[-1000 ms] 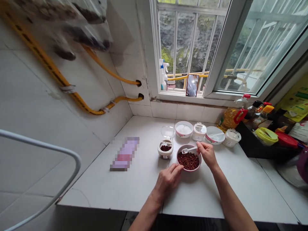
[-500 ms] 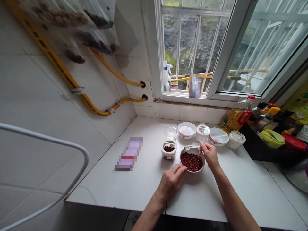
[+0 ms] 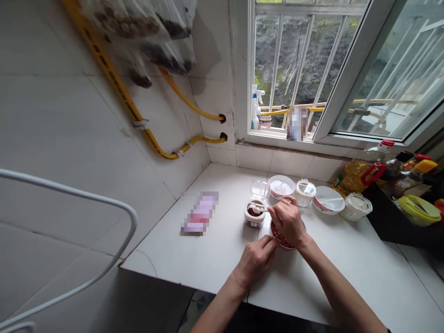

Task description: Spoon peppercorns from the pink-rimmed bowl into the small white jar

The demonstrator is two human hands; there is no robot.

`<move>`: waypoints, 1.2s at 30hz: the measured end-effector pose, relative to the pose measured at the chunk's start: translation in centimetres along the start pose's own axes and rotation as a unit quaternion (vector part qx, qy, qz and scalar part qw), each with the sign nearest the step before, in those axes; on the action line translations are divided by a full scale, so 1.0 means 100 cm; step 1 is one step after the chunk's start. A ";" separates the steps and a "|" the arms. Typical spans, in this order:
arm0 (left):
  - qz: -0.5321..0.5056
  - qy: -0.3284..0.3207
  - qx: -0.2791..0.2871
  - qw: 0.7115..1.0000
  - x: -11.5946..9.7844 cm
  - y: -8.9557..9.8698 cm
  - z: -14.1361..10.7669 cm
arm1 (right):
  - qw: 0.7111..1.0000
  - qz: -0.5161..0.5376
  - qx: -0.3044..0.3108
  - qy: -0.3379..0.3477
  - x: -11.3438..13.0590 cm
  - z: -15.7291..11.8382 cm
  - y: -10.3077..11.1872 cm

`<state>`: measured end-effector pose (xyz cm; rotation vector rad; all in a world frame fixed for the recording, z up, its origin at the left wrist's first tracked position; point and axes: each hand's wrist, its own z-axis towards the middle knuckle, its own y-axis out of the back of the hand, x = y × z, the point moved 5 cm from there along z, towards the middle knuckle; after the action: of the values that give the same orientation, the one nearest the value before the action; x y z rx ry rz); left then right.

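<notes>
My right hand (image 3: 288,222) pinches the handle of a small white spoon (image 3: 258,209), whose bowl is over the mouth of a small open jar (image 3: 254,218). Dark red peppercorns show inside that jar, and its clear lid (image 3: 260,189) is flipped back. Below my right hand sits a bowl of reddish-brown peppercorns (image 3: 282,238), partly hidden by the hand. My left hand (image 3: 258,260) has its fingers closed on the near left rim of this bowl.
Behind stand a bowl of white grains (image 3: 281,187), a lidded jar (image 3: 305,192), another bowl with a white spoon (image 3: 328,200) and a second lidded jar (image 3: 356,206). An oil bottle (image 3: 357,169) and a black rack (image 3: 390,208) are at right. A blurred purple packet (image 3: 200,215) lies left.
My right hand has carried the spoon left from above the peppercorn bowl to the open jar. My left hand stays at the bowl's rim. The whole view has shifted slightly.
</notes>
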<state>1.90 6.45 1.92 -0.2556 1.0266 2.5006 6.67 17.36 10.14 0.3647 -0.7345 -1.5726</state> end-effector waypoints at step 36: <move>-0.007 -0.010 -0.003 1.000 0.000 0.001 0.000 | 0.969 0.103 0.088 -0.207 -0.053 -0.054 0.019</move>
<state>1.83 6.34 1.99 -0.2373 1.0056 2.4900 12.32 21.20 6.32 0.0809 -1.2021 -1.4022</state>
